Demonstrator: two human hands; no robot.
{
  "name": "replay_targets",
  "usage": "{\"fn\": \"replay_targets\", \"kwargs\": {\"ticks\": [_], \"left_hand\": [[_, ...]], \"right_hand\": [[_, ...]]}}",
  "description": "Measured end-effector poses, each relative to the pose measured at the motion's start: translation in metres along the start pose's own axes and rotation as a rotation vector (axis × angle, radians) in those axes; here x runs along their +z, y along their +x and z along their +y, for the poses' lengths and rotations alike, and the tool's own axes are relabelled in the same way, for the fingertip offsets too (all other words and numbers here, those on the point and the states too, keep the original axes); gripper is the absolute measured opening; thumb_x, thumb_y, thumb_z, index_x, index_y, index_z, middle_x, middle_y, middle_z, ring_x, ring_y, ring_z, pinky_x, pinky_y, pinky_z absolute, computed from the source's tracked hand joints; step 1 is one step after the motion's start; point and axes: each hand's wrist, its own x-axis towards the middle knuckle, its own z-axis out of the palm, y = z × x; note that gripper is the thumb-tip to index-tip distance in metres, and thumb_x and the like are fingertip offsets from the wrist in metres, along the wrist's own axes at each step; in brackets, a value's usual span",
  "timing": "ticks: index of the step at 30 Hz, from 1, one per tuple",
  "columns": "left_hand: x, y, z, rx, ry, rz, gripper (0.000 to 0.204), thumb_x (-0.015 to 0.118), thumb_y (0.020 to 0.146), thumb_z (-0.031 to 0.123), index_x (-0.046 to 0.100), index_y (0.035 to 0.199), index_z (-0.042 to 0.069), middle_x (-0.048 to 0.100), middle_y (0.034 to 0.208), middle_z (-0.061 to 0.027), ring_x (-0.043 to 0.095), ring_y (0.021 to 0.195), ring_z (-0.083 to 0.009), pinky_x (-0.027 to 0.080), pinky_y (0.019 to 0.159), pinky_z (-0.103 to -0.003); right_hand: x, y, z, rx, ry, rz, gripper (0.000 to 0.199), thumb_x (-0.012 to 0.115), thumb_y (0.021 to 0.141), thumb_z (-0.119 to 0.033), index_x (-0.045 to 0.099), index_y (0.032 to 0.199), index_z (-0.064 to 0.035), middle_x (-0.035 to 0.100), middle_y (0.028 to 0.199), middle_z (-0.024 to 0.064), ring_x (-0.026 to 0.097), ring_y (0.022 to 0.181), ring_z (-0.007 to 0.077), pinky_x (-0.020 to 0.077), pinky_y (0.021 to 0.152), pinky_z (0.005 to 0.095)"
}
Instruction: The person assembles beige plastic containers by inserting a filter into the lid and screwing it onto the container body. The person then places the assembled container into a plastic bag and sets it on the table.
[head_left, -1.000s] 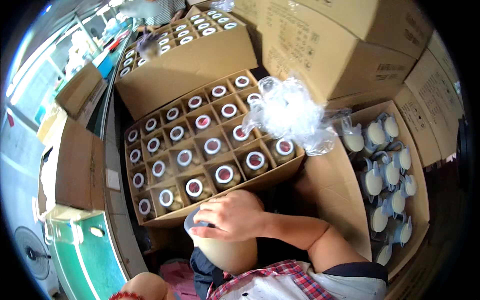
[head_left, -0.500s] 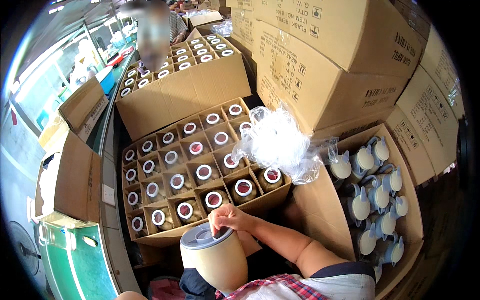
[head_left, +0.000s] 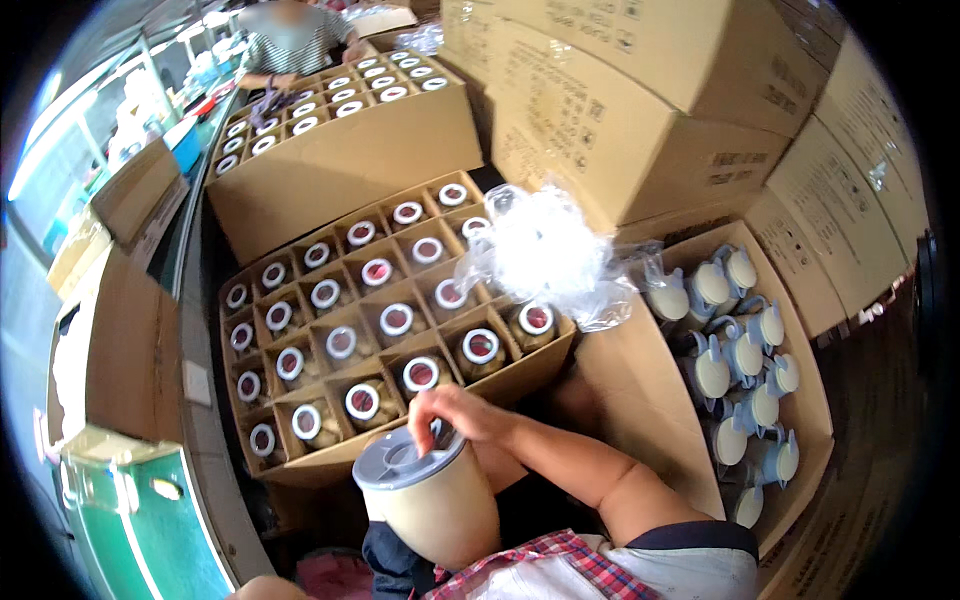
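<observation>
A cream flask body stands tilted in front of me at lap level, with a round grey end piece facing up. My right hand is closed over the far right of that grey piece, its bent fingers reaching into the recess; the fingertips are partly hidden. Just beyond lies a divided carton of glass flask refills, each with a white ring around a reddish opening. My left hand is out of view; only a patch of bare skin shows at the lower edge.
To the right, an open carton holds cream flasks with blue-grey handles. Crumpled clear plastic lies over the refill carton's corner. Tall stacked boxes rise behind. Another person sits beyond a second refill carton.
My view has shifted, so most things sit a little further left and higher. The right hand stays on the grey piece. The person beyond has leaned back from the far carton.
</observation>
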Motion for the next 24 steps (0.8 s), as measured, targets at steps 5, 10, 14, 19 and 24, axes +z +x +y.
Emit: {"fn": "replay_targets", "kwargs": {"ticks": [5, 10, 14, 19, 24], "left_hand": [[0.015, -0.145, -0.080, -0.192, 0.394, 1.359, 0.022, 0.058, 0.089, 0.022, 0.057, 0.101, 0.004, 0.061, 0.098, -0.0101, 0.058, 0.084, -0.0197, 0.048, 0.075, -0.037], [0.023, -0.224, -0.180, -0.773, 0.096, 1.231, 0.089, 0.041, 0.088, 0.070, 0.032, 0.141, 0.001, 0.043, 0.139, -0.0173, 0.043, 0.128, -0.0285, 0.035, 0.107, -0.043], [0.028, -0.208, -0.188, -0.740, 0.046, 1.156, 0.091, 0.036, 0.089, 0.070, 0.022, 0.146, 0.000, 0.032, 0.147, -0.0189, 0.034, 0.135, -0.0298, 0.026, 0.112, -0.046], [0.012, -0.163, -0.146, -0.947, 0.721, 0.685, 0.090, 0.046, 0.089, 0.063, 0.024, 0.145, -0.004, 0.026, 0.150, -0.0277, 0.028, 0.138, -0.0407, 0.024, 0.111, -0.048], [0.026, -0.060, -0.146, -0.998, 1.110, 0.149, 0.105, 0.060, 0.073, 0.073, 0.033, 0.140, -0.004, 0.036, 0.144, -0.0279, 0.036, 0.133, -0.0399, 0.026, 0.109, -0.052]], "right_hand": [[-0.016, 0.008, 0.006, 0.150, 0.128, -0.081, 0.061, 0.032, 0.101, -0.046, 0.064, 0.075, -0.0001, 0.065, 0.069, 0.0102, 0.062, 0.068, 0.0168, 0.0483, 0.068, 0.0281], [0.032, -0.006, -0.056, -0.036, -0.586, 0.038, 0.041, 0.043, 0.102, -0.035, 0.061, 0.110, 0.0008, 0.066, 0.097, 0.0066, 0.062, 0.089, 0.0160, 0.0491, 0.081, 0.0323], [0.022, -0.009, -0.039, 0.054, -0.084, 0.046, 0.062, 0.033, 0.100, -0.047, 0.041, 0.139, 0.0001, 0.041, 0.145, 0.0131, 0.036, 0.135, 0.0234, 0.0229, 0.112, 0.0403], [-0.017, 0.017, 0.035, 0.072, 0.493, -0.074, 0.062, 0.034, 0.098, -0.048, 0.044, 0.137, -0.0012, 0.039, 0.147, 0.0166, 0.035, 0.137, 0.0269, 0.0253, 0.112, 0.0430], [-0.011, 0.057, 0.080, 0.286, 0.561, -0.227, 0.060, 0.038, 0.098, -0.051, 0.051, 0.129, -0.0016, 0.059, 0.123, 0.0144, 0.056, 0.115, 0.0260, 0.0416, 0.101, 0.0390]]}}
